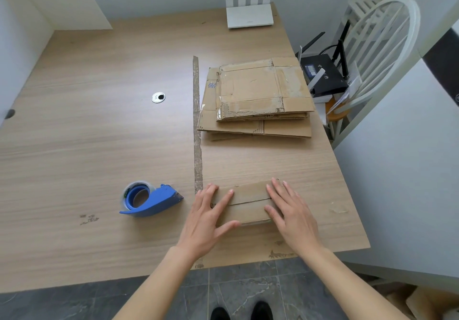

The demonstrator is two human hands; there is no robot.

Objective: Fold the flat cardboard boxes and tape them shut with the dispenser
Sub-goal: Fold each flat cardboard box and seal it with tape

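- One small folded box [248, 203] lies under both my palms near the table's front edge; my left hand [208, 218] and right hand [290, 213] press it flat-fingered, gripping nothing.
- One stack of flat boxes [258, 98] sits farther back, near the right edge.
- One blue tape dispenser [149, 199] rests left of my hands.
- The wooden table [87, 126] has bare room leftward; white walls surround it.
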